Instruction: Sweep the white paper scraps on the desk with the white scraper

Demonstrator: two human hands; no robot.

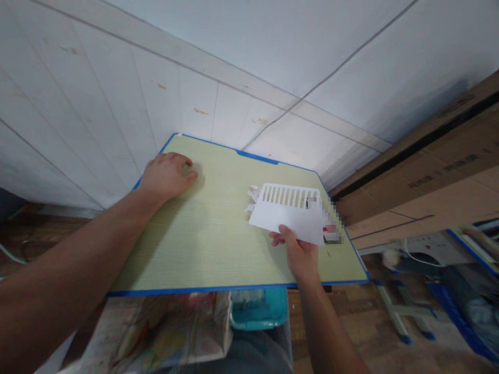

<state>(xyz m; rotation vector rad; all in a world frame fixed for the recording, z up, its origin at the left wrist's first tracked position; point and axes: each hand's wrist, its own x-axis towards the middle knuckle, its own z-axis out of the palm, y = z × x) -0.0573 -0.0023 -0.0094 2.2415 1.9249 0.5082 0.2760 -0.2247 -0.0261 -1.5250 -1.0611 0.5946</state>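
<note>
Nearest, below the blue-edged tabletop, a turquoise bin sits beside a patterned bag. Above the near edge, the right hand pinches a white slotted sheet by its near border – thumb flat on the upper face, fingers curled beneath. The sheet extends forward from this grip, its row of slots along the far side, well clear of the thumb; whether it touches the board cannot be told. The work appears partway: the slotted far part looks formed and the near part plain, but how much is left cannot be judged. Pale paper scraps lie just beside the sheet's left end; at its right end, pixelation hides what is there. Farther out, the left hand hovers over or rests on the board's left side – fingers loosely curved, thumb apart, nothing visible between them. Behind runs a white panelled wall
</note>
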